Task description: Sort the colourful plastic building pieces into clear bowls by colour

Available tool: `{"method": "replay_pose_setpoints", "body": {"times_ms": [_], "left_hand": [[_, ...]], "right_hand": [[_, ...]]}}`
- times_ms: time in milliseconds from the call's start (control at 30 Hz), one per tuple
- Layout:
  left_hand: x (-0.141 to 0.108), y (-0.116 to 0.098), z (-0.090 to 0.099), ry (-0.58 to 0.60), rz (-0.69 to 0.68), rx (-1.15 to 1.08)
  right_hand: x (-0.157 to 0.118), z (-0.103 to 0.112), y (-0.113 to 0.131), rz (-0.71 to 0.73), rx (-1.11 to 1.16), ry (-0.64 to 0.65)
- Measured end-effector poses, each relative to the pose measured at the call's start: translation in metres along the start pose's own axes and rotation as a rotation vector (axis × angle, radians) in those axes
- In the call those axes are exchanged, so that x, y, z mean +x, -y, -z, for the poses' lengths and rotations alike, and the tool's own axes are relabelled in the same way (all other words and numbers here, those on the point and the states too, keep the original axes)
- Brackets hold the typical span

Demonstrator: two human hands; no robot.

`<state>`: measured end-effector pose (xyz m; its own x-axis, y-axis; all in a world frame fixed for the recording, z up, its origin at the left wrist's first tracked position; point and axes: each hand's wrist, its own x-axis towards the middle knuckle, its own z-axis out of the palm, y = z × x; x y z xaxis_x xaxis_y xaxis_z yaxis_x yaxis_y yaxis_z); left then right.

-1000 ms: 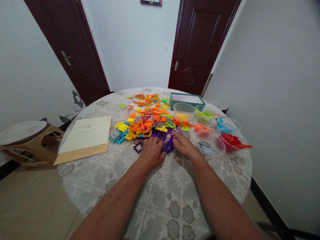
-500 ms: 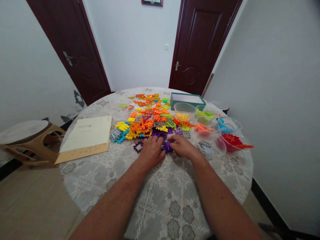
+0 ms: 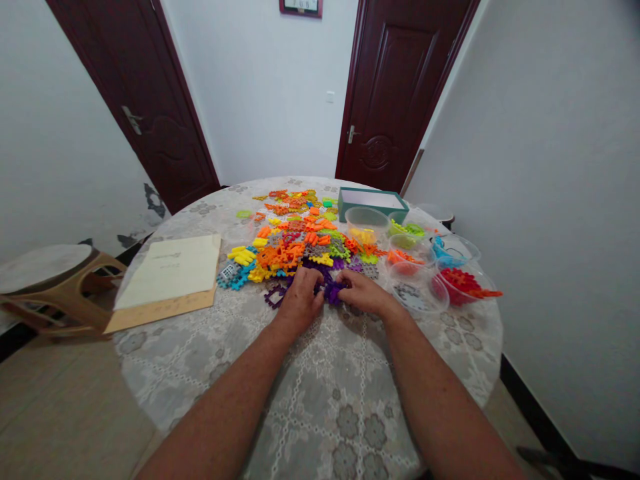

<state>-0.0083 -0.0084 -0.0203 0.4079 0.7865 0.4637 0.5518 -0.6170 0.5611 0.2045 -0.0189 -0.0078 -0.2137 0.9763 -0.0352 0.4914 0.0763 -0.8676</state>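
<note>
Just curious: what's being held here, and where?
The left hand and right hand meet at a purple plastic toy piece, but fingers hide it; any hold cannot be told.

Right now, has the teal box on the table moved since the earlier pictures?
No. The teal box stays right behind the clear bowl holding yellow pieces, same as before.

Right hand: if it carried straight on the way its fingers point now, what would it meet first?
The right hand points left, and the purple interlocking plastic pieces come first; its fingertips seem to touch them. Beyond them lies the left hand, though depth is unclear from this view.
</note>
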Motion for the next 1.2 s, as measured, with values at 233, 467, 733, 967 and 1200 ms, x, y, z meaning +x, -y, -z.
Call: {"method": "replay_pose_setpoints", "body": {"times_ms": [233,467,733,967,1200], "left_hand": [[0.006,0.012,-0.003,-0.115,0.193,-0.191],[0.009,0.011,-0.003,-0.105,0.325,-0.329],[0.008,0.001,0.005,-0.082,0.339,-0.413],[0.007,0.005,0.008,-0.080,0.219,-0.160],[0.000,-0.001,-0.001,-0.045,-0.002,0.009]], "right_hand": [[0.000,0.005,0.007,-0.003,0.134,0.028],[-0.001,0.005,0.014,0.021,0.139,-0.030],[-0.004,0.001,0.023,0.030,0.191,0.026],[-0.008,-0.001,0.052,0.024,0.033,-0.124],[0.018,0.050,0.076,-0.069,-0.162,-0.273]]}}
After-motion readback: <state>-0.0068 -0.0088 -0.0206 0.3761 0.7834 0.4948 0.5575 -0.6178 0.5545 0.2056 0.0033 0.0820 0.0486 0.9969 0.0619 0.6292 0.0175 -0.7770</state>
